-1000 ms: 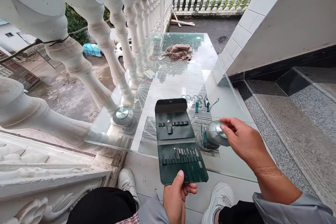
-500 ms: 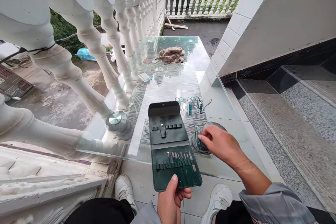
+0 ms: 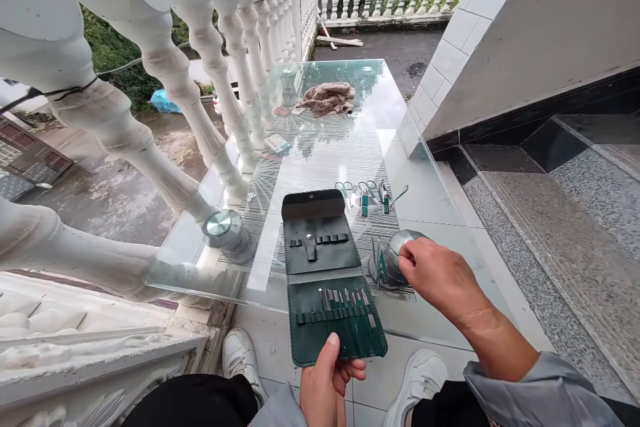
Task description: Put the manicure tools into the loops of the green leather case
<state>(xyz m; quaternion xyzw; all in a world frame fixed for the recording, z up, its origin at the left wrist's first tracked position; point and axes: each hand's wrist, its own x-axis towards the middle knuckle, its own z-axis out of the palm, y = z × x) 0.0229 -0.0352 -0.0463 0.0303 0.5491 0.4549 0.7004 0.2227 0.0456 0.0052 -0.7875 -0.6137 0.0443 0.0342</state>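
Observation:
My left hand [image 3: 327, 377] grips the lower edge of an unfolded dark green case [image 3: 323, 273], thumb on top. Several slim metal tools [image 3: 345, 303] sit in the loops of its lower panel; the loops of the upper panel hold nothing. My right hand [image 3: 435, 273] is over the near right part of the glass table, fingers closed together; what they hold, if anything, is hidden. Just left of it, a few thin green tools [image 3: 379, 263] lie on the glass. Farther back are scissors [image 3: 369, 188] and green-handled clippers [image 3: 365, 203].
The glass table [image 3: 320, 167] bears a crumpled brown cloth [image 3: 327, 99] and a small box [image 3: 277, 143]. White balusters [image 3: 170, 73] line the left. Stone steps [image 3: 560, 213] rise on the right. Round table supports [image 3: 223, 230] show under the glass.
My right hand has moved to the right, away from the thin green tools. My left hand still holds the case in the same place. The view has shifted slightly.

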